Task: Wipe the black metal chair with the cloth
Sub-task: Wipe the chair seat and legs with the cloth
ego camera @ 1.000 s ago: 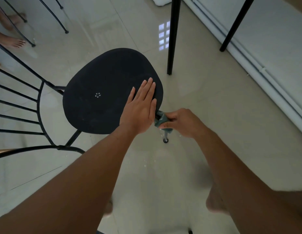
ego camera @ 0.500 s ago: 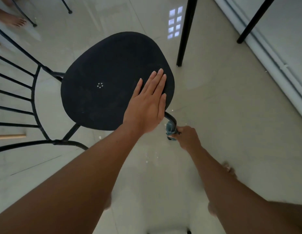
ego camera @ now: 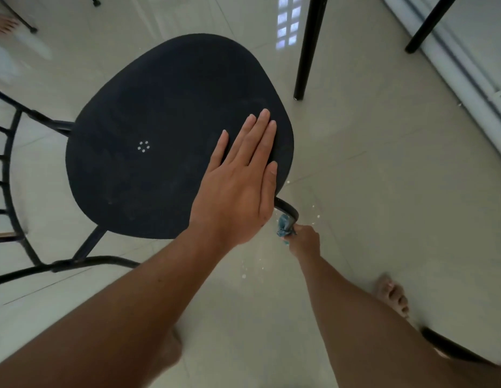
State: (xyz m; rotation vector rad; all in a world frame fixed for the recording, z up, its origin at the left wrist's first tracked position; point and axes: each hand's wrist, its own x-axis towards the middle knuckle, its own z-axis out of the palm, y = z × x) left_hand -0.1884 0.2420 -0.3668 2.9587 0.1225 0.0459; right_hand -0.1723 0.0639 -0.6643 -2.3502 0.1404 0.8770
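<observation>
One black metal chair (ego camera: 165,130) fills the centre. The left hand (ego camera: 238,189) lies flat, fingers straight, on its right edge. At lower right the right hand (ego camera: 304,243) seems to pinch the one small blue cloth (ego camera: 283,226) against the front leg (ego camera: 285,207). The chair looks rigid and likely light; the soft cloth wraps best round the tube.

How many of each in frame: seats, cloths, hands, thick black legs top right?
Seat: 1
Cloth: 1
Hands: 2, left hand flat on the seat, right hand gripping the cloth
Thick legs: 2
Total: 6
</observation>
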